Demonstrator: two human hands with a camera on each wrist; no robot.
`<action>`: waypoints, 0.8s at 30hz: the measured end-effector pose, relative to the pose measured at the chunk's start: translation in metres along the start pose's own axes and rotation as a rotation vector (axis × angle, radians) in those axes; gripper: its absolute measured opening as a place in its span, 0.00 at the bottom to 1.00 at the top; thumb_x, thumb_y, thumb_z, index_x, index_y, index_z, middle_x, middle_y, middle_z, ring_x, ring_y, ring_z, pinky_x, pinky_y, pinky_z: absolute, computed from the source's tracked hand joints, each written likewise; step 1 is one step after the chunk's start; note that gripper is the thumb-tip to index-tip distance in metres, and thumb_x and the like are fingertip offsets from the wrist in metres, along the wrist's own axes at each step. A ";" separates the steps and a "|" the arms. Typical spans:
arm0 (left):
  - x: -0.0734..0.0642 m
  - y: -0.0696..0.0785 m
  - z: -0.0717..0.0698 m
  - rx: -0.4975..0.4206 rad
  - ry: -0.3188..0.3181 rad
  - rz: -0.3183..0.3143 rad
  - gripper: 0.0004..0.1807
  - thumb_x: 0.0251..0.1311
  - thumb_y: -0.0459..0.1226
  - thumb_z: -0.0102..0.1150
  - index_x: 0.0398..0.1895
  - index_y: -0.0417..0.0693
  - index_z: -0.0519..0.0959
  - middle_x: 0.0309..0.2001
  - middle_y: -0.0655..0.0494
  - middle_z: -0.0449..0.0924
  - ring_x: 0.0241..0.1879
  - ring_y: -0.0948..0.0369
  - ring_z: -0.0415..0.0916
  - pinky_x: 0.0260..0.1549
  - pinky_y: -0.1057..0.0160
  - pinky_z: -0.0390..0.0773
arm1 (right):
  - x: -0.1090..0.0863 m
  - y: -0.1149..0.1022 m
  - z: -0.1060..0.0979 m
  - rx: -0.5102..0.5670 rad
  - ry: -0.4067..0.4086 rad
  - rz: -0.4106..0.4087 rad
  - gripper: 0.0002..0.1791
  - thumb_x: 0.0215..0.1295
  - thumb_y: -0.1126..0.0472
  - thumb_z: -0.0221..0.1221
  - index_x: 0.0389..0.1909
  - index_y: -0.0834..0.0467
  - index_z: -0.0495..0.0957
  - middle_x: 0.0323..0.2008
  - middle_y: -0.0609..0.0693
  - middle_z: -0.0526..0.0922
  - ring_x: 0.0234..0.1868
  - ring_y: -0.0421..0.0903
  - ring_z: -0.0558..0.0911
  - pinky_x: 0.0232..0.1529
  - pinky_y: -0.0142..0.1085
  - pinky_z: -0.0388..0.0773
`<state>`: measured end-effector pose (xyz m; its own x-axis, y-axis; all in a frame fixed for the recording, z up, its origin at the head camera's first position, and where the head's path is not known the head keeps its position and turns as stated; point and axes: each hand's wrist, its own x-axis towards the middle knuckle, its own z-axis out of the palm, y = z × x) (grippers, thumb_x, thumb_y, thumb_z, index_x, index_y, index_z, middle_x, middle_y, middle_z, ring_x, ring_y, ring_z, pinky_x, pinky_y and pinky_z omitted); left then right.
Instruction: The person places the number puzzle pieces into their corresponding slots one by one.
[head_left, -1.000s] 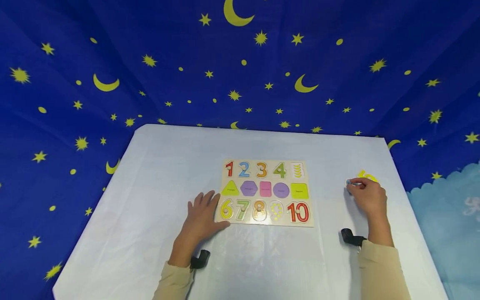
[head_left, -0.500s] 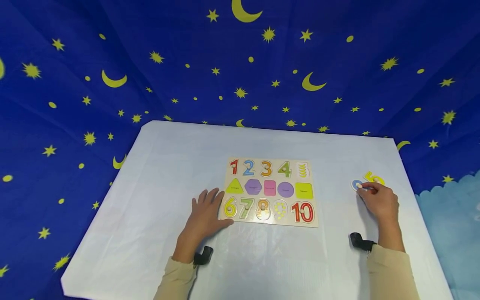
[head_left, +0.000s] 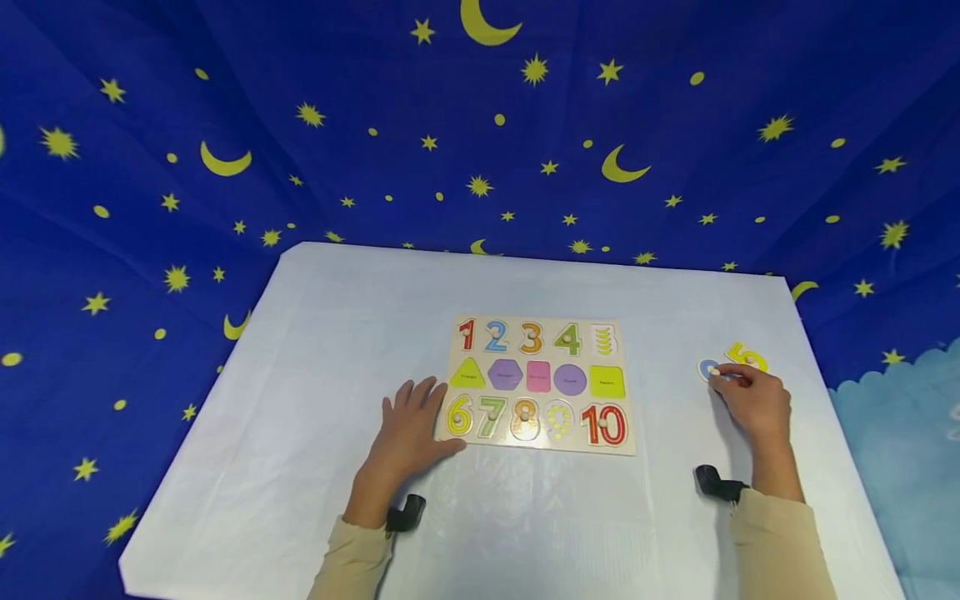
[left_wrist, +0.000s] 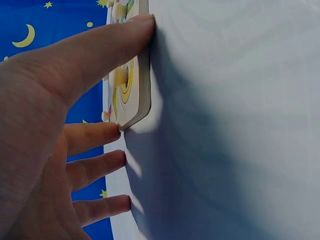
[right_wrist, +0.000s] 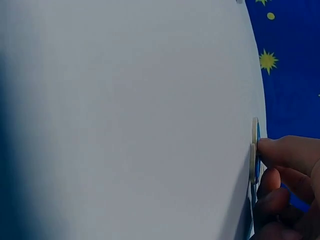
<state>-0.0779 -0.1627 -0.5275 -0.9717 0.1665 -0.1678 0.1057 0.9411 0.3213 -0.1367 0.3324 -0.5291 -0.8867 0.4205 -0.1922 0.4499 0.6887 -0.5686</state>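
My right hand (head_left: 757, 408) pinches the knob of a blue number 9 puzzle piece (head_left: 703, 367) on the right of the table; the hand hides its lower part. The right wrist view shows this piece (right_wrist: 255, 127) edge-on by the thumb. Just behind it lies a yellow number 5 piece (head_left: 738, 350), partly covered by the fingers. At the left edge of the wooden number puzzle board (head_left: 540, 446), my left hand (head_left: 405, 425) rests with fingers spread. Its thumb (left_wrist: 120, 37) lies over the board's near edge in the left wrist view.
On the board, the 5 recess (head_left: 603, 340) and 9 recess (head_left: 558, 419) hold no pieces; the other numbers sit in place, with coloured shapes between the rows. A white-covered table (head_left: 337, 317) meets a blue star-and-moon cloth (head_left: 375, 83) behind.
The head view has shifted slightly. My right hand has uncovered more of the blue 9 and yellow 5, then drawn the blue 9 slightly left. The left hand stays at the board.
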 end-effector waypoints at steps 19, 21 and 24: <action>-0.003 -0.001 -0.001 -0.025 -0.005 0.003 0.53 0.43 0.60 0.70 0.72 0.47 0.61 0.71 0.45 0.56 0.70 0.40 0.45 0.61 0.30 0.44 | -0.008 -0.008 0.006 0.063 0.006 0.005 0.24 0.63 0.47 0.60 0.51 0.62 0.81 0.33 0.54 0.76 0.35 0.50 0.70 0.31 0.40 0.63; -0.003 0.000 -0.001 -0.028 -0.003 0.004 0.54 0.43 0.60 0.70 0.72 0.47 0.61 0.71 0.45 0.55 0.70 0.40 0.44 0.61 0.30 0.43 | -0.009 -0.008 0.004 0.065 0.009 -0.003 0.24 0.63 0.46 0.60 0.51 0.61 0.81 0.33 0.55 0.76 0.35 0.50 0.70 0.31 0.39 0.63; -0.003 0.001 -0.001 -0.031 -0.002 0.003 0.54 0.43 0.60 0.70 0.72 0.47 0.61 0.71 0.45 0.55 0.70 0.40 0.44 0.61 0.30 0.43 | -0.010 -0.008 0.003 0.068 -0.001 -0.001 0.25 0.63 0.45 0.59 0.51 0.61 0.80 0.34 0.55 0.76 0.35 0.50 0.70 0.31 0.39 0.63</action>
<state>-0.0756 -0.1622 -0.5258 -0.9709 0.1696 -0.1691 0.1017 0.9312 0.3501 -0.1315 0.3207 -0.5247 -0.8873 0.4193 -0.1923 0.4406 0.6472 -0.6221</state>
